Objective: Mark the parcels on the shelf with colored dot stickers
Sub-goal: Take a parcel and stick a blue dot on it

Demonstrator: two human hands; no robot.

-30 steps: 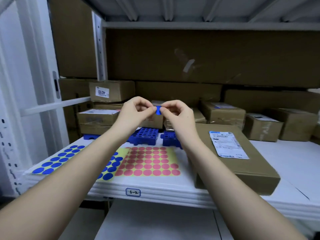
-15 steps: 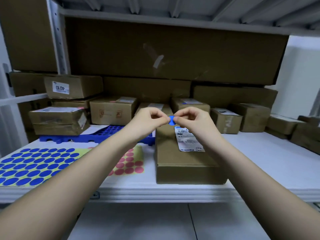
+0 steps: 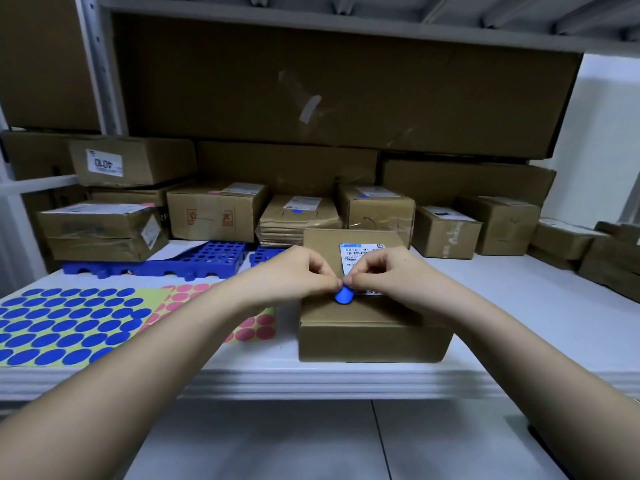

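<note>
Round blue dot sticker [image 3: 344,294], pinched at its top edge between the fingertips of the left hand [image 3: 298,271] and the right hand [image 3: 382,273], hanging just over the top of the flat brown cardboard parcel [image 3: 363,327] at the front of the white shelf [image 3: 311,379]. Best to lower onto bare cardboard just below the white paper shipping label [image 3: 362,258], not over the writing. Then let go with one hand and press flat with a fingertip, so no edge curls up.
</note>
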